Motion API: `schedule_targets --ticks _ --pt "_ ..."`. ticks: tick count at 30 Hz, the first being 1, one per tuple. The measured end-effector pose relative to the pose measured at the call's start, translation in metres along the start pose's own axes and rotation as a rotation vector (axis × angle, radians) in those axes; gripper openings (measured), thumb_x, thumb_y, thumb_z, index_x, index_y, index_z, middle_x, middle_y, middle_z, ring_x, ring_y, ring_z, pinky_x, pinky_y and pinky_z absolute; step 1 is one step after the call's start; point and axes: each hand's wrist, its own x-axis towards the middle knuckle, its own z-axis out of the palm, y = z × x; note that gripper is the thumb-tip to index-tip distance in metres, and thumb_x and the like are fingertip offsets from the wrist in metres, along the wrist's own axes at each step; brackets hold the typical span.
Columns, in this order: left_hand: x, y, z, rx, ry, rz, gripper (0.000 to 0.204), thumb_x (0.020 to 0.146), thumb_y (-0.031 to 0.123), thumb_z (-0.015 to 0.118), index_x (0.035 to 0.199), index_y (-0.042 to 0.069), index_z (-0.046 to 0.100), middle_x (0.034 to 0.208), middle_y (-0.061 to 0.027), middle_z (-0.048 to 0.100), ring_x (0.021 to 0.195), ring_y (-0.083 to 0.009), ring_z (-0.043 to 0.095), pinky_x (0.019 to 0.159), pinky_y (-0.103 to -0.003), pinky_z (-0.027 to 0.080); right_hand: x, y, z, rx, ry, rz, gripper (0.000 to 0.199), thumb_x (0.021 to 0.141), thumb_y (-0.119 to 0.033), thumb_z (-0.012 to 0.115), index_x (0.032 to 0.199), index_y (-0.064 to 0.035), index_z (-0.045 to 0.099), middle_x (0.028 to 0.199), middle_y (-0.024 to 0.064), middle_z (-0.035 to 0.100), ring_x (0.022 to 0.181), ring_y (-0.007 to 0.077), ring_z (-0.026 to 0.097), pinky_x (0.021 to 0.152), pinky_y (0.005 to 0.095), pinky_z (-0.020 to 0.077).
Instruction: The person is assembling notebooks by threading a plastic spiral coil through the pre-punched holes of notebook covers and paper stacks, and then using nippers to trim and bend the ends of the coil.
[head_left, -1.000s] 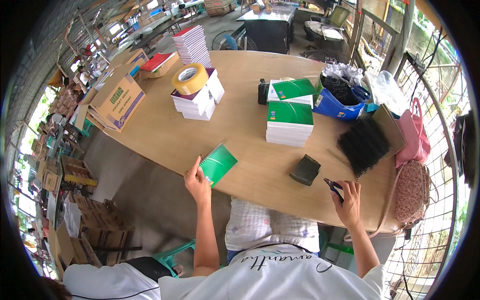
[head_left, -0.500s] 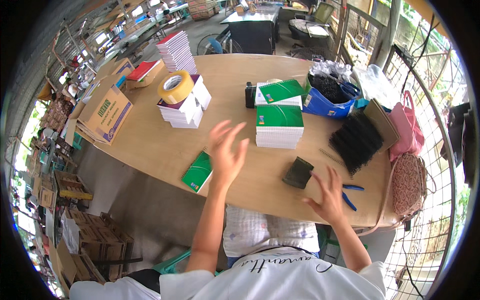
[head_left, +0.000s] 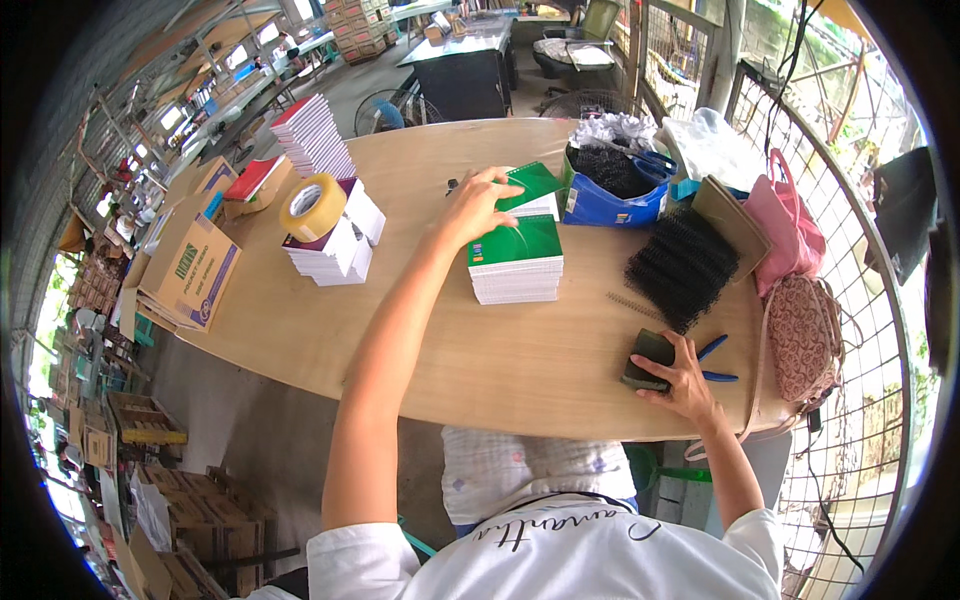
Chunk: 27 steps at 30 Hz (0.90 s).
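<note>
Reaching to the middle of the table, my left hand has its fingers and thumb closed about the left end of a green spiral notebook, which lies askew on the rear stack. Directly in front of it is a neat stack of green notebooks with white page edges. My right hand grips a small dark block near the table's front right edge. Blue-handled pliers lie just beyond that hand. A dark object left of the rear stack is mostly hidden by my left hand.
Black wire spirals lie in a heap at right, near a blue box of more spirals. Pink bag and patterned bag line the right edge. At left stand tape on stacked notebooks and a carton.
My left hand has moved forward to the rear notebook. My right hand has taken hold of the dark block, now farther right. The single notebook at the front left edge no longer shows.
</note>
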Motion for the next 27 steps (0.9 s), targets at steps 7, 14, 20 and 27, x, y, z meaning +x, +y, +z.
schedule_targets --ticks 7,14,20,27 --pt "0.020 -0.003 0.000 -0.051 -0.080 0.014 0.051 0.063 0.003 0.083 0.112 0.008 0.070 0.113 -0.0139 0.068 0.106 -0.0301 0.064 0.091 -0.039 0.053 -0.006 -0.001 -0.012 -0.050 0.057 -0.027 0.065 0.059 -0.037 0.084 0.121 -0.0231 0.070 0.145 0.0231 0.037 0.126 0.0447 0.039 0.108 0.0591 0.0307" --pt "0.032 -0.017 -0.003 -0.090 -0.174 0.100 0.040 0.066 0.000 0.080 0.105 0.000 0.071 0.103 -0.0175 0.070 0.095 -0.0311 0.068 0.085 -0.038 0.055 -0.008 0.003 -0.015 0.013 0.121 -0.022 0.072 0.064 -0.061 0.077 0.120 -0.0169 0.070 0.142 0.0268 0.040 0.126 0.0453 0.039 0.109 0.0589 0.0237" --pt "0.033 -0.025 0.000 -0.086 -0.206 0.101 0.037 0.068 -0.006 0.076 0.105 -0.001 0.072 0.103 -0.0174 0.070 0.093 -0.0307 0.068 0.083 -0.037 0.056 0.034 -0.016 -0.030 0.124 0.216 -0.150 0.075 0.058 -0.058 0.081 0.120 -0.0183 0.070 0.134 0.0203 0.050 0.119 0.0413 0.045 0.102 0.0552 0.0358" --pt "0.036 -0.032 -0.003 -0.182 -0.203 0.062 0.032 0.072 -0.005 0.072 0.104 0.001 0.072 0.102 -0.0167 0.071 0.091 -0.0300 0.069 0.083 -0.035 0.055 0.122 -0.039 -0.047 0.616 0.145 -0.122 0.071 0.075 -0.049 0.078 0.130 -0.0075 0.061 0.127 0.0171 0.056 0.109 0.0285 0.054 0.094 0.0400 0.0463"
